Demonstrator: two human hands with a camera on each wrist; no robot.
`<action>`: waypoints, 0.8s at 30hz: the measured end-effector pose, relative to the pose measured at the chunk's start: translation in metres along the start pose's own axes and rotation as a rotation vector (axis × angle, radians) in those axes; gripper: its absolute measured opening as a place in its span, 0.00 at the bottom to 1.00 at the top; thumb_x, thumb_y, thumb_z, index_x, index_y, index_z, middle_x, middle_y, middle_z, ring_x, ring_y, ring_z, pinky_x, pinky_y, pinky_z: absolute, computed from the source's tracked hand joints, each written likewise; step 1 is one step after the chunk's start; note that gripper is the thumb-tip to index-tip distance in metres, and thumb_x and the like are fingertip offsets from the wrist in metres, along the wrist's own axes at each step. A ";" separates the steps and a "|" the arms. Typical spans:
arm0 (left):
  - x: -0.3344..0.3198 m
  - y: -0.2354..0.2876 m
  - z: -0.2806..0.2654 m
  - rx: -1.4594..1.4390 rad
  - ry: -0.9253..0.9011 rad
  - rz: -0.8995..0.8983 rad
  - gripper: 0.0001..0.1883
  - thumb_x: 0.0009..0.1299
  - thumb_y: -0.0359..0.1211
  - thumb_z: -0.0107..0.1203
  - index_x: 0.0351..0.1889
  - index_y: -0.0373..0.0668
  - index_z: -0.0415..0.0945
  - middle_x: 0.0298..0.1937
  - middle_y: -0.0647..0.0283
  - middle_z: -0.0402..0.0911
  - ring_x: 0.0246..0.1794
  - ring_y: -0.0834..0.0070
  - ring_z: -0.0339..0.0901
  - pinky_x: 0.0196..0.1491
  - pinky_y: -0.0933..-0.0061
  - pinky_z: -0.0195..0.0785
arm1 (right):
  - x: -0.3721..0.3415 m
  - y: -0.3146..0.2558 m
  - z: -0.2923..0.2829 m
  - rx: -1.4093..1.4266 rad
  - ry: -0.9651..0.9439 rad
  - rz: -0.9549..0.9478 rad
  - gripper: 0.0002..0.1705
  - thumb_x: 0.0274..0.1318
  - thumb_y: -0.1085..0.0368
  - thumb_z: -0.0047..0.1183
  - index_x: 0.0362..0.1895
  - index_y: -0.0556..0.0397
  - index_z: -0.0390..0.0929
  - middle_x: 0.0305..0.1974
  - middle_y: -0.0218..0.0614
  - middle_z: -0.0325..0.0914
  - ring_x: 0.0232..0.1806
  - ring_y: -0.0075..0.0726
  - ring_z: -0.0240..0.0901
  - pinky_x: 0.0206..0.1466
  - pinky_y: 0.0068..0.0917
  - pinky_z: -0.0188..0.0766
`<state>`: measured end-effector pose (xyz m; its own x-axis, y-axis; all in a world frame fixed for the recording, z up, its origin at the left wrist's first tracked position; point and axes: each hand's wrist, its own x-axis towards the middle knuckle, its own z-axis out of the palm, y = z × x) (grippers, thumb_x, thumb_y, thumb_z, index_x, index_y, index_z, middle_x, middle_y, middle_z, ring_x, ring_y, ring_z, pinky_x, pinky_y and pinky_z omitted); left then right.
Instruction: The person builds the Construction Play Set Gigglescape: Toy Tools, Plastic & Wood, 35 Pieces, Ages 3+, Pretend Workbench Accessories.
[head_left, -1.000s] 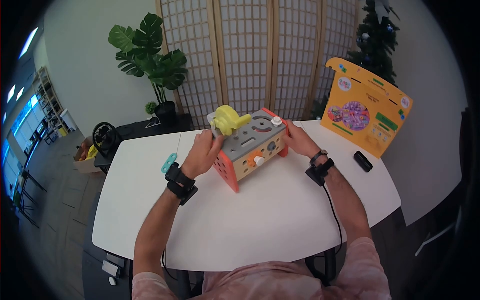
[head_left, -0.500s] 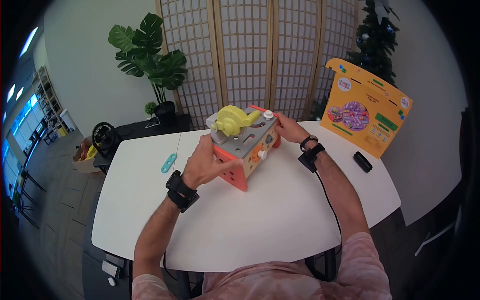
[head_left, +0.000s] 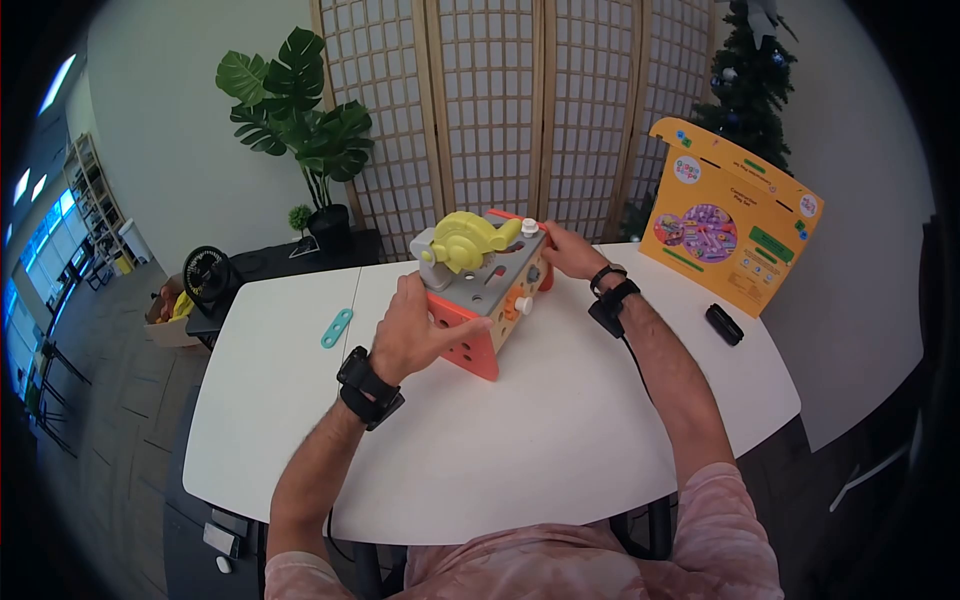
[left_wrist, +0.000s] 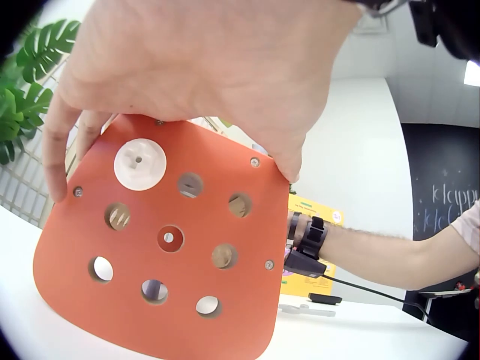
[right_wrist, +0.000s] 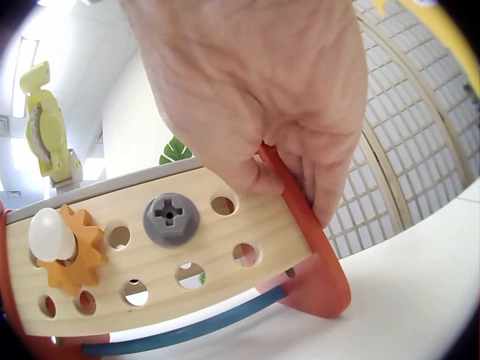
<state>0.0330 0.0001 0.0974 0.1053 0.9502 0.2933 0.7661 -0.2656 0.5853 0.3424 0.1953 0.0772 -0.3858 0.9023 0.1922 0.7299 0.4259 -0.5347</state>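
Observation:
A toy workbench (head_left: 480, 292) stands at an angle on the table, with a yellow toy saw (head_left: 462, 243) on its grey top. The left hand (head_left: 405, 335) grips its near red end panel (left_wrist: 191, 266); in the left wrist view fingers and thumb span the panel's upper edges. At the far end, the right hand (head_left: 577, 254) holds the other red panel (right_wrist: 316, 251), thumb against the wooden side (right_wrist: 159, 264). That side carries an orange gear (right_wrist: 91, 259), a white knob (right_wrist: 51, 234) and a grey hexagonal piece (right_wrist: 171, 219). Some right fingertips are hidden behind the panel.
A teal strip with holes (head_left: 337, 328) lies left of the workbench. Toward the right are a yellow-orange box (head_left: 735, 215) and a black case (head_left: 724, 324). The white table's near edge (head_left: 450, 538) is by the person's body. A cable runs from the right wrist.
The workbench has turned, its far end swinging left and its near red panel coming round to the front. Both hands have moved with it, and the left thumb now lies across that panel.

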 end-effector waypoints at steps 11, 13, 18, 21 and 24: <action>0.006 -0.007 -0.005 -0.046 -0.012 0.065 0.57 0.63 0.62 0.80 0.70 0.23 0.65 0.61 0.45 0.73 0.62 0.58 0.80 0.65 0.58 0.77 | -0.004 0.000 0.003 0.035 0.051 -0.045 0.17 0.73 0.64 0.57 0.57 0.59 0.70 0.51 0.56 0.86 0.56 0.61 0.86 0.62 0.51 0.79; 0.007 -0.007 -0.007 -0.069 -0.023 0.056 0.57 0.63 0.61 0.80 0.71 0.24 0.64 0.62 0.44 0.73 0.64 0.57 0.80 0.67 0.58 0.76 | -0.006 -0.002 0.002 0.029 0.049 -0.035 0.17 0.72 0.64 0.57 0.58 0.59 0.70 0.51 0.56 0.86 0.56 0.61 0.86 0.63 0.51 0.79; 0.008 -0.008 -0.008 -0.114 -0.038 0.058 0.60 0.62 0.61 0.81 0.75 0.25 0.61 0.63 0.44 0.73 0.66 0.55 0.79 0.71 0.56 0.74 | -0.010 -0.007 0.000 0.028 0.040 -0.012 0.18 0.72 0.64 0.57 0.60 0.60 0.70 0.53 0.57 0.86 0.58 0.61 0.86 0.63 0.51 0.79; 0.006 -0.001 -0.019 -0.159 -0.087 0.061 0.64 0.61 0.60 0.82 0.79 0.25 0.58 0.67 0.41 0.74 0.69 0.53 0.78 0.73 0.56 0.72 | -0.009 -0.003 0.001 0.026 0.040 -0.022 0.19 0.73 0.64 0.57 0.61 0.59 0.71 0.55 0.57 0.86 0.59 0.61 0.85 0.64 0.51 0.79; 0.012 -0.029 -0.023 -0.244 -0.121 0.080 0.68 0.58 0.60 0.83 0.82 0.25 0.56 0.70 0.39 0.75 0.72 0.50 0.77 0.73 0.55 0.73 | -0.012 0.009 0.004 0.075 0.071 -0.065 0.22 0.71 0.65 0.58 0.65 0.57 0.71 0.56 0.55 0.87 0.59 0.61 0.86 0.65 0.52 0.79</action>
<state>-0.0029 0.0159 0.1015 0.2452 0.9335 0.2616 0.5788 -0.3575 0.7329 0.3514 0.1878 0.0669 -0.3883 0.8763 0.2851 0.6592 0.4803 -0.5786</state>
